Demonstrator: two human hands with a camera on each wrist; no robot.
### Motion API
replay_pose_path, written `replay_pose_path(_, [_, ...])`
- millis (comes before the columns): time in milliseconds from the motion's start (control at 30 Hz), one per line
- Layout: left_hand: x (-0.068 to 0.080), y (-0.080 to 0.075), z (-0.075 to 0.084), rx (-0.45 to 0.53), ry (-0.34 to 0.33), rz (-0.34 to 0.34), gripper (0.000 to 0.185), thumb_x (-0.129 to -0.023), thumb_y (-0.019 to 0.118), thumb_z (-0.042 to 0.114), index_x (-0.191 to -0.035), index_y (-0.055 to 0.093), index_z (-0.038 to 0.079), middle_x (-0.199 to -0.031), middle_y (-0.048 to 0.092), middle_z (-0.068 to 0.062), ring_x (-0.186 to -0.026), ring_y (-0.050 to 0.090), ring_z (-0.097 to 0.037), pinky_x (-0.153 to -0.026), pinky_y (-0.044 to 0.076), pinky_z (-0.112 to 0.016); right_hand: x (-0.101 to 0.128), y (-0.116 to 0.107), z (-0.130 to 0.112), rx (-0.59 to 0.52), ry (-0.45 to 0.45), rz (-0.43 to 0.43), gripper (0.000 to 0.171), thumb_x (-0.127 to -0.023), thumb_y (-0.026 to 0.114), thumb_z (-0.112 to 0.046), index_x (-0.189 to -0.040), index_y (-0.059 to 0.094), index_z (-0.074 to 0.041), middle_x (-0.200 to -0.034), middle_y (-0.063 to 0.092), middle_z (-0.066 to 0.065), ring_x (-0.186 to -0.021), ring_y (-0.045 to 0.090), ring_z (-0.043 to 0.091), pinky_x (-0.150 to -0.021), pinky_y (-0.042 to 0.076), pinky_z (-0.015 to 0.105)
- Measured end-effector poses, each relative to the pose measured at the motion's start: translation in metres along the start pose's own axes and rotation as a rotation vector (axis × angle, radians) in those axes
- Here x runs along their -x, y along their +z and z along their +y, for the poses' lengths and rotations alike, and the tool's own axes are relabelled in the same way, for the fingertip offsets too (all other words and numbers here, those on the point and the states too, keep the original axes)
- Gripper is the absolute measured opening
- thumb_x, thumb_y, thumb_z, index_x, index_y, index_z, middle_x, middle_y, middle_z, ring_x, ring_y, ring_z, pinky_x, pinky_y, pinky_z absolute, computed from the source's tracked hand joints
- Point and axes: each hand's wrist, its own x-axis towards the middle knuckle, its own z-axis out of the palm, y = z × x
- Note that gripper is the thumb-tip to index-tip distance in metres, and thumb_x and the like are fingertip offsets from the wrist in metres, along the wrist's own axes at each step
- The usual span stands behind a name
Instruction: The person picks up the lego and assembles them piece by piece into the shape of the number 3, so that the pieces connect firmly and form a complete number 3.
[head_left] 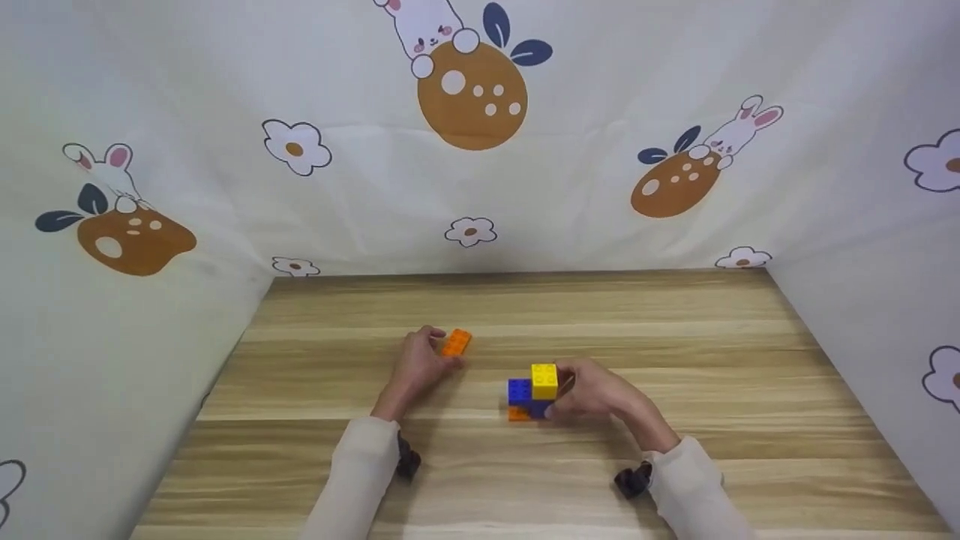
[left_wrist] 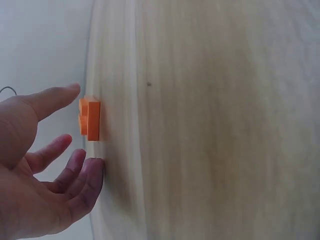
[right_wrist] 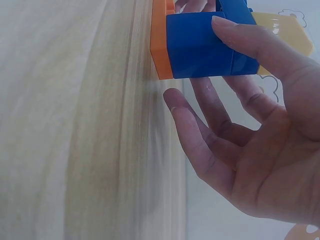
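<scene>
Steadying the little stack of blue, yellow and orange plastic bricks (head_left: 532, 392) mid-table with my right hand (head_left: 592, 394) pinching it, my left hand (head_left: 420, 367), fingers loosely spread, closes on the loose orange brick (head_left: 456, 342) at its 1 o'clock, so next I'd guess I pinch and lift it.

A table (head_left: 675, 352) with a pale wood-grain top of lighter and darker brown planks fills the lower half of the head view, its grain running from side to side. A cream cloth (head_left: 600, 187) hangs as a wall behind it and on both sides, printed with white rabbits (head_left: 424, 26) clinging to brown spotted eggs (head_left: 472, 97), dark blue leaves (head_left: 495, 22) and small white flowers (head_left: 296, 146) with brown centres. The light is soft and even, with a faint shadow where the cloth meets the far edge of the table.
</scene>
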Motion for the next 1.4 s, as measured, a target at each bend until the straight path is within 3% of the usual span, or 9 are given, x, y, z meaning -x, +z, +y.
replay_pose_path(200, [-0.002,0.004,0.004,-0.05,-0.008,-0.023,0.068,-0.075,0.088,0.022,-0.131,0.056,-0.001,-0.124,0.06,-0.02,-0.109,0.059,-0.028,-0.098,0.05,-0.043,0.0,0.0,-0.002,0.008,0.032,-0.002,0.043,-0.071,0.087,-0.007,-0.111,0.07,-0.006,-0.103,0.069,0.01,-0.093,0.066,0.021,-0.09,0.055,0.042])
replay_pose_path(400, [-0.001,0.008,-0.001,-0.175,0.04,0.028,0.063,-0.072,0.089,0.023,-0.123,0.061,-0.003,-0.111,0.066,-0.019,-0.096,0.059,-0.027,-0.083,0.048,-0.038,-0.001,0.002,-0.001,0.003,-0.003,0.002,0.041,-0.07,0.087,-0.006,-0.107,0.07,-0.004,-0.1,0.07,0.01,-0.091,0.066,0.02,-0.089,0.055,0.041])
replay_pose_path(533, [-0.001,0.009,-0.002,-0.187,0.05,0.064,0.054,-0.073,0.087,0.02,-0.116,0.066,-0.005,-0.107,0.07,-0.019,-0.093,0.063,-0.028,-0.081,0.051,-0.039,-0.002,0.001,-0.001,-0.009,-0.015,0.0,0.04,-0.069,0.087,-0.004,-0.105,0.07,-0.004,-0.099,0.07,0.009,-0.091,0.066,0.02,-0.09,0.055,0.042])
replay_pose_path(767, [-0.002,0.008,0.003,-0.095,0.015,0.064,0.049,-0.071,0.081,0.011,-0.114,0.067,-0.008,-0.108,0.071,-0.02,-0.095,0.065,-0.028,-0.087,0.054,-0.041,-0.003,-0.002,-0.001,-0.01,0.008,-0.002,0.04,-0.07,0.087,-0.004,-0.106,0.07,-0.005,-0.103,0.07,0.01,-0.094,0.065,0.021,-0.092,0.054,0.044])
replay_pose_path(1133, [0.002,0.001,0.019,0.135,-0.064,-0.024,0.045,-0.083,0.076,0.014,-0.123,0.065,-0.002,-0.118,0.068,-0.018,-0.103,0.064,-0.025,-0.09,0.055,-0.035,-0.002,-0.002,-0.001,0.008,0.028,0.0,0.038,-0.072,0.086,-0.005,-0.106,0.07,-0.007,-0.104,0.071,0.008,-0.096,0.065,0.022,-0.094,0.054,0.045])
replay_pose_path(1400, [0.007,-0.001,0.041,0.266,-0.026,-0.045,0.042,-0.086,0.073,0.011,-0.126,0.065,0.003,-0.12,0.066,-0.017,-0.106,0.065,-0.026,-0.086,0.054,-0.031,-0.001,0.0,-0.001,-0.034,0.046,-0.007,0.043,-0.071,0.086,-0.005,-0.11,0.07,-0.005,-0.104,0.07,0.011,-0.094,0.067,0.022,-0.092,0.055,0.042])
